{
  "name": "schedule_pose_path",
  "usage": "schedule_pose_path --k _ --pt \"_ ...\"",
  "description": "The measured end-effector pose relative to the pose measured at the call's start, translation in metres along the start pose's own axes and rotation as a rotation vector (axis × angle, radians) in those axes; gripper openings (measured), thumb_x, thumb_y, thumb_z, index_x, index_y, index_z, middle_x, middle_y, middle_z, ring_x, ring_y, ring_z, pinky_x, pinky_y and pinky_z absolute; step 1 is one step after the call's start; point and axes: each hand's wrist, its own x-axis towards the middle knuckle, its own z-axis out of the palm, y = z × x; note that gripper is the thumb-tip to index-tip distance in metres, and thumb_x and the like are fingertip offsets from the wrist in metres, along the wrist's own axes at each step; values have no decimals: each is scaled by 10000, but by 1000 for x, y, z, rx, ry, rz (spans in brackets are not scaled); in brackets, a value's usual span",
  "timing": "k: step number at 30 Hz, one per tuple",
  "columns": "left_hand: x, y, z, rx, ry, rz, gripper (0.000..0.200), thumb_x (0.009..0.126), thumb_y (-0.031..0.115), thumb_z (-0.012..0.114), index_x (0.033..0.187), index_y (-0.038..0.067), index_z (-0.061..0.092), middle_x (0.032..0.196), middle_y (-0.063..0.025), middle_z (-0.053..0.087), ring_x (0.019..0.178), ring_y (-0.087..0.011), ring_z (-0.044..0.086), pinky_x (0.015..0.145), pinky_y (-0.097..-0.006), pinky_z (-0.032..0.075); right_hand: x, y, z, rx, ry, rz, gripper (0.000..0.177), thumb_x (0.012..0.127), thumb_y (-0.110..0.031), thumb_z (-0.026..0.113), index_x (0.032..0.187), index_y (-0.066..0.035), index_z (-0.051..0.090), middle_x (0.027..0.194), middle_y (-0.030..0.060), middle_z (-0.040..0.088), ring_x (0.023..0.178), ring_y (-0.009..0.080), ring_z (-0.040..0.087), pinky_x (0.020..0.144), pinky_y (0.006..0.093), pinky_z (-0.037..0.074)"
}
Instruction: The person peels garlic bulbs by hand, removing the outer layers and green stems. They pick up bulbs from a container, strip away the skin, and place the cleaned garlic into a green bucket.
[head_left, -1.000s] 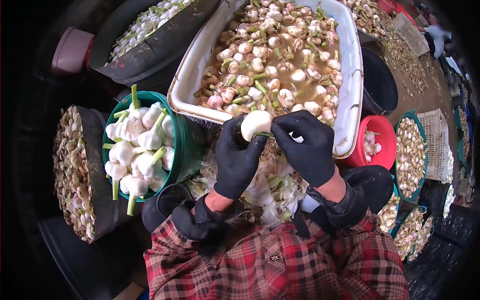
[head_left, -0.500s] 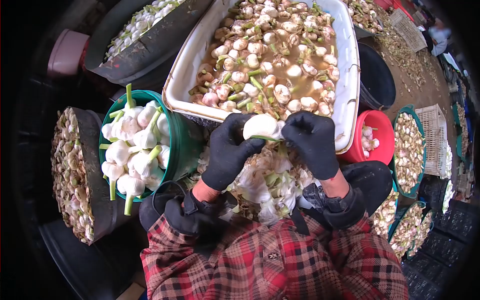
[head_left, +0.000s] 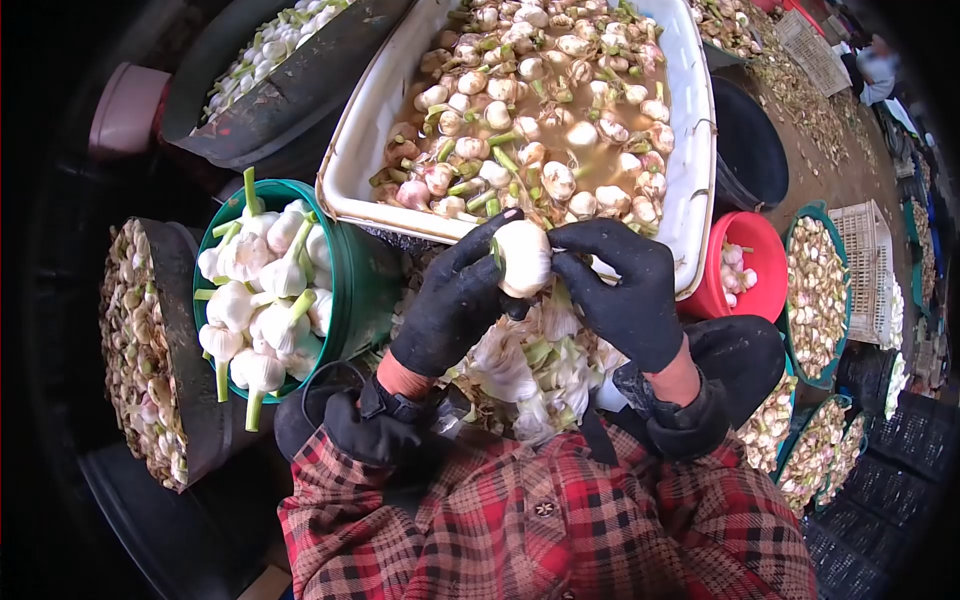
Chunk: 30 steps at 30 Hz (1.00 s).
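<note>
A white garlic bulb (head_left: 524, 259) is gripped in my left hand (head_left: 462, 295), which wears a black glove. Against the bulb's right side rest the bent fingers of my right hand (head_left: 628, 290), also gloved; whether a strip of skin is pinched in them is hard to make out. Below both hands lies a heap of peeled garlic skins (head_left: 530, 370) between my knees. Just beyond them stands a white tub (head_left: 345, 195) of murky water with many unpeeled bulbs floating in it. Left of my left hand, a green bucket (head_left: 345, 290) holds clean white bulbs with green stems.
A red bucket (head_left: 708, 270) with a few bulbs stands at my right, near green baskets (head_left: 845, 330) of garlic. Grey containers (head_left: 290, 100) of bulbs are at the left. A black tub (head_left: 750, 150) sits right of the white one. Another person (head_left: 878, 75) is at the far right.
The garlic bulb has been turned, showing a rounder side. My right hand's fingers have opened out somewhat and shifted along the bulb's right edge.
</note>
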Motion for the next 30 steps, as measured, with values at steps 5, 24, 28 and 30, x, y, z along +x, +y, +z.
schedule_pose_path --k 5,24,28,30 --pt "0 -12 8 -119 69 -18 615 903 156 615 1431 3 339 1036 -57 607 840 -105 581 702 -264 502 -8 -3 6 -115 39 -81 176 746 -7 684 918 -26 651 874 135 656 771 309 647 664 377 514" --pt "2 -26 6 994 34 521 583 757 197 722 1263 -13 523 1145 -181 617 1070 -300 607 946 -379 453 -31 23 12 405 -27 397 186 806 -89 716 906 27 611 695 121 594 614 134 561 587 313 452" --pt "1 -37 9 981 164 399 439 747 158 746 1116 -26 599 1002 -156 629 916 -267 631 814 -378 490 -38 25 20 106 -40 329 168 814 -105 709 840 35 620 675 143 601 588 157 536 569 335 433" --pt "-2 -38 6 855 113 386 427 739 116 726 1122 -29 603 1014 -148 636 935 -226 631 832 -362 493 -41 29 23 117 82 428 167 823 -109 687 828 42 617 650 160 591 564 202 528 574 351 435"
